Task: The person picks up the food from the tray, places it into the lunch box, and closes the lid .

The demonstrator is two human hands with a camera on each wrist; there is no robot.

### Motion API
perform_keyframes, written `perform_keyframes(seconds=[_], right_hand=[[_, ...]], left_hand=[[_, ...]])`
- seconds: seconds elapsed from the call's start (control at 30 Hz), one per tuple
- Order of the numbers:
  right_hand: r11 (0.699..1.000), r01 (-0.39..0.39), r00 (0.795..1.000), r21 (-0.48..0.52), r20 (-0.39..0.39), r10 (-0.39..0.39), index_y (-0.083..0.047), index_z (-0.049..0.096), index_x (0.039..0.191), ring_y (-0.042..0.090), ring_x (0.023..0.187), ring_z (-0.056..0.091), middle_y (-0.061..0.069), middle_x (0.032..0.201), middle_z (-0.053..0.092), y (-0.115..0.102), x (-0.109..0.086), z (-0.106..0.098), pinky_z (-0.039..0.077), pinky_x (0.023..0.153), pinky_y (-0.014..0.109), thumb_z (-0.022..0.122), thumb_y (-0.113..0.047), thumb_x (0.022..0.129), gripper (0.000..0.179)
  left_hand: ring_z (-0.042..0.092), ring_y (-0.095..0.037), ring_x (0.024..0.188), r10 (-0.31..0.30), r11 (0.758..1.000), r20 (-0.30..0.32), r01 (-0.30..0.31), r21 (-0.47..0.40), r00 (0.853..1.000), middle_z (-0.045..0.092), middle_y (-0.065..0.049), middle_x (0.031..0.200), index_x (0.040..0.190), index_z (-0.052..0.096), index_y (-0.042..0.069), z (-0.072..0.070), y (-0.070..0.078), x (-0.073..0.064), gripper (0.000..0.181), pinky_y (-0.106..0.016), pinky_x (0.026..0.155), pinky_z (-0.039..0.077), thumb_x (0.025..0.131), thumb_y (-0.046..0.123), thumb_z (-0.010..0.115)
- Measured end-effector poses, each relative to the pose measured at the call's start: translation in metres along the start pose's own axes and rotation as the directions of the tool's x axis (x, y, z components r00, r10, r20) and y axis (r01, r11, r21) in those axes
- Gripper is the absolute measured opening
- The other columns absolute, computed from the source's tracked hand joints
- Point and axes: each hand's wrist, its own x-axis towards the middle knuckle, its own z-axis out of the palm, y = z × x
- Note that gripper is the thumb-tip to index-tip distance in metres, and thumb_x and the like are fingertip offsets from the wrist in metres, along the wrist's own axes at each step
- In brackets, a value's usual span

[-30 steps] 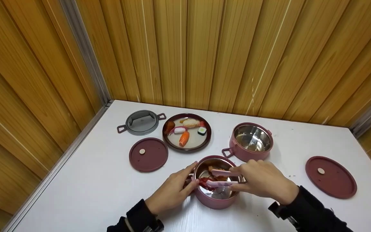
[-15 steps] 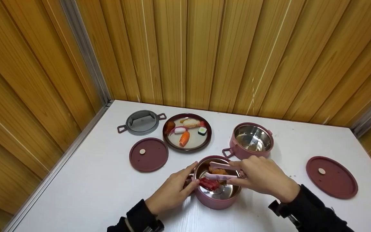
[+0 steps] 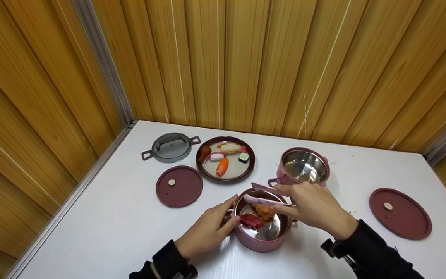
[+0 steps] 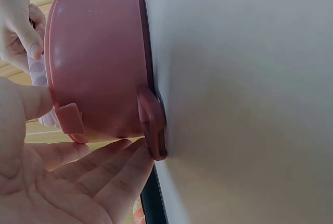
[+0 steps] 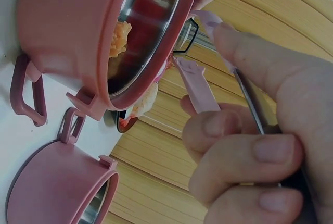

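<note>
left hand (image 3: 207, 228) round pot (image 3: 261, 245), right hand (image 3: 314, 205) round parted tongs (image 3: 263, 200) above its rim (image 3: 262, 240), second pot (image 3: 285, 178) close

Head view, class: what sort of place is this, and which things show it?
Probably a staged tabletop booth rather than a working kitchen: wood-look panels stand close behind a white table, a metal post marks a corner, and a plate bears toy-like food.

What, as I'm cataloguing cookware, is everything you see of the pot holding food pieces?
The pot stands upright, uncovered, on the white table. It is round, smooth pink outside, shiny and metal-looking inside, with a darker loop handle on each side. A red piece and an orange piece lie inside. The left hand touches its wall; tongs in the right hand overlap its rim, contact unclear.
</note>
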Motion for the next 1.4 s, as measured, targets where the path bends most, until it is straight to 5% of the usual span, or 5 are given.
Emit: perform_keyframes(seconds=[0.2,0.6,0.87,1.17,1.4], right_hand=[[0.999,-0.041,0.999,0.032,0.01,0.041,-0.01,0.08,0.135,0.012,0.066,0.059,0.012,0.093,0.082,0.001,0.009,-0.001,0.051,0.058,0.036,0.083,-0.048,0.097,0.054],[0.993,-0.106,0.994,0.059,0.013,0.106,-0.008,0.08,0.133,0.015,0.073,0.062,0.013,0.105,0.083,0.001,0.026,-0.001,0.051,0.06,0.037,0.081,-0.047,0.099,0.052],[0.991,-0.112,0.993,0.068,0.041,0.109,-0.007,0.08,0.133,0.013,0.065,0.052,-0.003,0.07,0.056,0.001,0.043,-0.001,0.039,0.056,0.031,0.081,-0.047,0.1,0.052],[0.988,-0.136,0.987,0.075,0.101,0.129,-0.008,0.081,0.127,0.015,0.064,0.049,-0.004,0.069,0.047,0.0,0.065,-0.002,0.034,0.055,0.03,0.08,-0.044,0.1,0.045],[0.973,-0.192,0.971,0.127,0.169,0.17,-0.009,0.08,0.111,0.012,0.062,0.058,-0.002,0.071,0.066,-0.002,0.082,-0.005,0.041,0.056,0.029,0.078,-0.046,0.103,0.038]], left_hand=[[0.053,-0.034,0.157,-0.003,1.0,0.009,0.003,-0.007,1.0,0.051,-0.018,0.171,0.171,0.038,0.005,0.0,-0.001,0.003,0.067,-0.055,0.13,0.044,0.117,0.042,0.053],[0.055,-0.035,0.155,-0.008,0.999,0.01,0.009,-0.031,1.0,0.053,-0.018,0.169,0.172,0.038,0.006,-0.002,-0.001,0.002,0.068,-0.057,0.129,0.044,0.117,0.045,0.053],[0.065,-0.036,0.144,-0.006,1.0,-0.033,0.006,-0.017,0.999,0.064,-0.023,0.157,0.171,0.041,0.008,-0.007,-0.003,0.002,0.066,-0.058,0.124,0.05,0.117,0.044,0.054],[0.069,-0.043,0.136,-0.02,1.0,-0.142,0.023,0.014,0.99,0.066,-0.028,0.151,0.164,0.049,-0.001,-0.022,-0.012,0.008,0.061,-0.061,0.118,0.054,0.115,0.035,0.059],[0.064,-0.046,0.141,-0.099,0.992,-0.249,0.114,0.048,0.963,0.064,-0.028,0.154,0.161,0.052,-0.003,-0.04,-0.018,0.018,0.06,-0.062,0.122,0.05,0.112,0.028,0.065]])
